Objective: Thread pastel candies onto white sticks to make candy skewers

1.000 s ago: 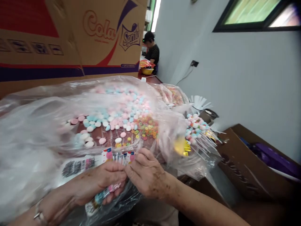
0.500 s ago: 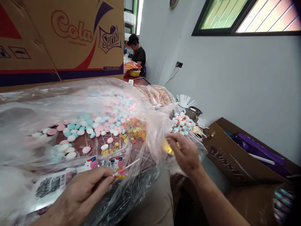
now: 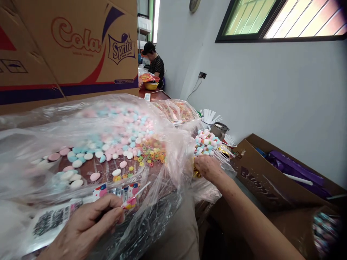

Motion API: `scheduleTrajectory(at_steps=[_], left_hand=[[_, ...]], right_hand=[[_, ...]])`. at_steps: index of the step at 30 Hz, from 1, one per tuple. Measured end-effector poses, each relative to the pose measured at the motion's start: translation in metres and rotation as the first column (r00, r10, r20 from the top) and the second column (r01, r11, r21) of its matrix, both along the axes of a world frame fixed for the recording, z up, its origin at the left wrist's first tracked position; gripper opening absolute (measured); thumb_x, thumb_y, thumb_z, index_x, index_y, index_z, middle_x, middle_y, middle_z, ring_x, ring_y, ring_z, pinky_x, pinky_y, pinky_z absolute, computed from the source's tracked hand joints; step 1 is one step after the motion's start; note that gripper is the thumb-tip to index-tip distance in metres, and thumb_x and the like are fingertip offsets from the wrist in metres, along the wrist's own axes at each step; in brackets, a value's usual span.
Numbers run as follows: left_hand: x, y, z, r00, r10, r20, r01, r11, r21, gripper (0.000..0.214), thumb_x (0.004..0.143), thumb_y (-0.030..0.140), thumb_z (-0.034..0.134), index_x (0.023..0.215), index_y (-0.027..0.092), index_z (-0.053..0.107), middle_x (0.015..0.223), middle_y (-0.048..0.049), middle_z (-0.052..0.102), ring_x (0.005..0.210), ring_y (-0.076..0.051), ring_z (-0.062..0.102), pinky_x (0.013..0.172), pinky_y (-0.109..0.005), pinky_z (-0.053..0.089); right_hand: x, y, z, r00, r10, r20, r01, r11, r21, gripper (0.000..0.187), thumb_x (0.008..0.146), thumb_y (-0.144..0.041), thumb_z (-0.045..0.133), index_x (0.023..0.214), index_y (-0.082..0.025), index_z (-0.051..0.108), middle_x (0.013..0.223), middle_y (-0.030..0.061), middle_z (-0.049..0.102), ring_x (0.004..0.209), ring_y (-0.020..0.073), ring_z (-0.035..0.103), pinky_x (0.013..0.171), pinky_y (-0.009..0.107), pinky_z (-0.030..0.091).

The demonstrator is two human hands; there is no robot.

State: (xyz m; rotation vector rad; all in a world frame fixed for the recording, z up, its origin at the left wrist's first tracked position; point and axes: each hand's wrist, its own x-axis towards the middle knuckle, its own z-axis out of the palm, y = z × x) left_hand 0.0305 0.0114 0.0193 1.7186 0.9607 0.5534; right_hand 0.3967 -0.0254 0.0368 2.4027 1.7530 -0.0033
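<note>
My left hand (image 3: 93,220) pinches a stick candy (image 3: 130,203) in a colourful printed wrapper, its white stick pointing up to the right. Just behind it lie more printed wrappers (image 3: 100,191). My right hand (image 3: 208,168) reaches down at gold foil strips (image 3: 196,172); its fingers are bent together and their tips hidden, so what they hold cannot be made out. Beyond that hand is a pile of pink, blue and white candies on sticks (image 3: 207,141). Loose pastel candies (image 3: 115,146) and small ring candies (image 3: 151,155) lie in a clear plastic bag (image 3: 179,148).
A large cardboard carton (image 3: 73,54) stands behind the bag. On the right is an open brown box (image 3: 260,180) with purple contents. White sticks (image 3: 210,116) fill a cup near a lidded mug (image 3: 220,129). Another person (image 3: 156,66) sits at the far end.
My right hand has moved slightly left and down onto the gold strips, its fingers now turned away. My left hand still holds the candy; the whole view has shifted a little.
</note>
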Motion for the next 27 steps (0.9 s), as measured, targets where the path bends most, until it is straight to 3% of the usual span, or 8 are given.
scheduleTrajectory(at_steps=[7,13,15,18,19,20,24,27], left_hand=[[0.008,-0.003,0.006,0.989,0.032,0.142,-0.002,0.978,-0.211,0.033,0.082,0.050,0.067,0.064,0.023,0.069,0.060,0.0009,0.063,0.053,-0.014,0.052,0.049,-0.021,0.041],[0.014,-0.005,0.018,0.964,0.109,0.244,-0.001,0.914,-0.405,0.029,0.072,0.047,0.079,0.062,0.022,0.070,0.059,0.0013,0.067,0.049,-0.012,0.054,0.048,-0.021,0.042],[0.015,-0.005,0.018,0.959,0.109,0.260,0.009,0.910,-0.415,0.030,0.073,0.048,0.079,0.063,0.021,0.071,0.060,0.0006,0.068,0.049,-0.012,0.054,0.048,-0.021,0.043],[0.019,-0.006,0.017,0.944,0.123,0.305,0.016,0.908,-0.418,0.027,0.075,0.045,0.078,0.065,0.020,0.071,0.060,0.0003,0.069,0.050,-0.012,0.055,0.050,-0.022,0.046],[0.022,-0.006,0.018,0.936,0.125,0.330,0.030,0.904,-0.427,0.025,0.075,0.043,0.078,0.066,0.020,0.070,0.060,0.0005,0.069,0.050,-0.012,0.056,0.050,-0.021,0.046],[0.026,-0.007,0.019,0.926,0.119,0.357,0.055,0.896,-0.441,0.024,0.075,0.041,0.078,0.067,0.020,0.069,0.061,0.0001,0.071,0.050,-0.012,0.057,0.049,-0.021,0.046],[0.040,-0.010,0.022,0.893,0.154,0.422,0.075,0.875,-0.477,0.024,0.076,0.037,0.075,0.066,0.019,0.064,0.061,-0.0001,0.071,0.047,-0.011,0.058,0.046,-0.020,0.045],[0.043,-0.011,0.019,0.878,0.219,0.426,0.030,0.862,-0.505,0.026,0.075,0.039,0.075,0.067,0.018,0.061,0.059,0.0002,0.070,0.045,-0.011,0.058,0.044,-0.020,0.045]], right_hand=[[0.006,-0.012,0.007,0.991,-0.083,-0.102,0.099,0.981,0.164,0.028,0.092,-0.019,0.044,0.084,-0.020,0.071,0.074,0.0050,0.070,0.067,0.0171,0.058,0.060,0.027,0.031],[0.017,-0.021,0.003,0.969,-0.074,-0.235,0.157,0.920,0.360,0.028,0.089,-0.027,0.043,0.079,-0.020,0.069,0.068,0.0011,0.065,0.064,0.0156,0.056,0.061,0.024,0.036],[0.014,-0.026,0.007,0.957,-0.076,-0.279,0.213,0.836,0.506,0.034,0.093,-0.030,0.037,0.086,-0.018,0.068,0.076,0.0037,0.067,0.071,0.0171,0.059,0.064,0.025,0.041],[-0.013,-0.029,0.015,0.892,0.108,-0.438,0.313,0.552,0.773,0.029,0.094,-0.036,0.043,0.093,-0.018,0.067,0.081,0.0043,0.068,0.074,0.0184,0.061,0.067,0.028,0.046],[-0.029,-0.028,0.017,0.845,0.226,-0.485,0.329,0.496,0.804,0.024,0.092,-0.037,0.050,0.092,-0.020,0.067,0.079,0.0028,0.067,0.071,0.0179,0.061,0.066,0.027,0.047],[-0.047,-0.027,0.018,0.787,0.331,-0.521,0.317,0.508,0.801,0.019,0.089,-0.035,0.055,0.088,-0.021,0.068,0.076,0.0015,0.068,0.069,0.0171,0.061,0.065,0.027,0.048],[-0.125,-0.014,0.011,0.526,0.594,-0.608,0.053,0.691,0.721,0.016,0.088,-0.024,0.055,0.079,-0.022,0.067,0.073,-0.0001,0.069,0.066,0.0140,0.061,0.064,0.023,0.048],[-0.159,-0.005,0.002,0.434,0.643,-0.631,-0.076,0.724,0.685,0.019,0.085,-0.016,0.051,0.069,-0.020,0.060,0.065,-0.0020,0.060,0.060,0.0115,0.055,0.057,0.021,0.043]])
